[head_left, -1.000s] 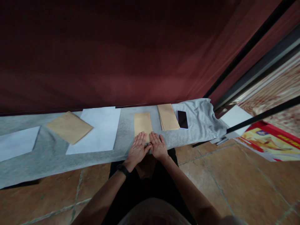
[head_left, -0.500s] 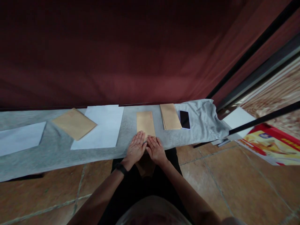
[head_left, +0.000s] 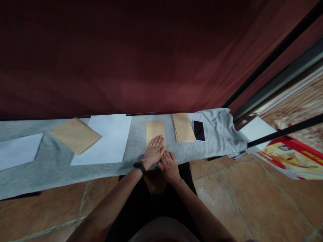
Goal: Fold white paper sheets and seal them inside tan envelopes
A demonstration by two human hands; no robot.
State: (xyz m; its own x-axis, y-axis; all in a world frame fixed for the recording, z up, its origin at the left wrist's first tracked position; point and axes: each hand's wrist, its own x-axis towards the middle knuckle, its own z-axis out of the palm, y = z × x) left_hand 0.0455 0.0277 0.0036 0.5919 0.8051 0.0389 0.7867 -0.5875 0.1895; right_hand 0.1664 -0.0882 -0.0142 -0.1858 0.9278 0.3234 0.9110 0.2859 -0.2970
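Observation:
A brown envelope (head_left: 154, 129) lies upright on the grey cloth (head_left: 137, 134) in front of me. My left hand (head_left: 154, 150) rests flat on its lower part, fingers stretched out and pointing up and right. Beside it, my right hand (head_left: 170, 165) lies with its fingers extended at the envelope's lower right corner, its fingertips close to the left hand. Both palms face down, and the near end of the envelope is hidden under them. Neither hand grips anything.
Right of the envelope lie more brown envelopes (head_left: 183, 127) and a dark phone (head_left: 199, 130). To the left are another brown envelope pile (head_left: 75, 135), white paper (head_left: 108, 139) and further white sheets (head_left: 19, 151). A red and yellow box (head_left: 292, 158) is at the far right.
My left hand has slid up and to the right across the envelope. My right hand has shifted slightly down. The view has moved a little.

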